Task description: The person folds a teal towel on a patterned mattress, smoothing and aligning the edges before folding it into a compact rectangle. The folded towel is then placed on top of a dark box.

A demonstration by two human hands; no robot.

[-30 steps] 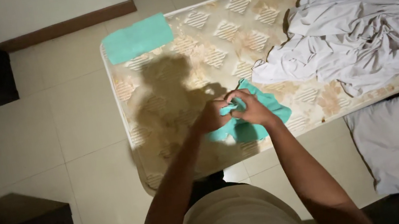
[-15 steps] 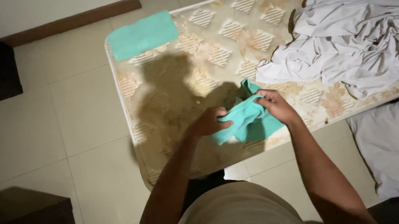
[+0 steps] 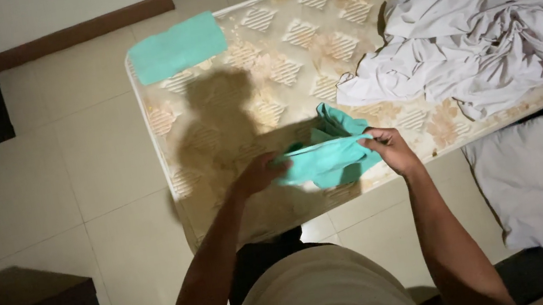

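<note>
Two hands hold a green cloth over a bed.

The left hand [image 3: 262, 173] and right hand [image 3: 390, 151] each pinch one end of the crumpled green cloth [image 3: 329, 152], just above the near edge of the mattress [image 3: 285, 61]. A folded green cloth [image 3: 177, 47] lies on the mattress's far corner; white sheets [image 3: 486, 18] are piled on its right side.

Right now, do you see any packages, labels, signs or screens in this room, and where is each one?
None are in view: no package, label, sign or screen. Only cloth things show: a teal cloth held between the left hand and the right hand, a folded teal cloth on the far corner of the patterned mattress, and crumpled white sheets.
</note>
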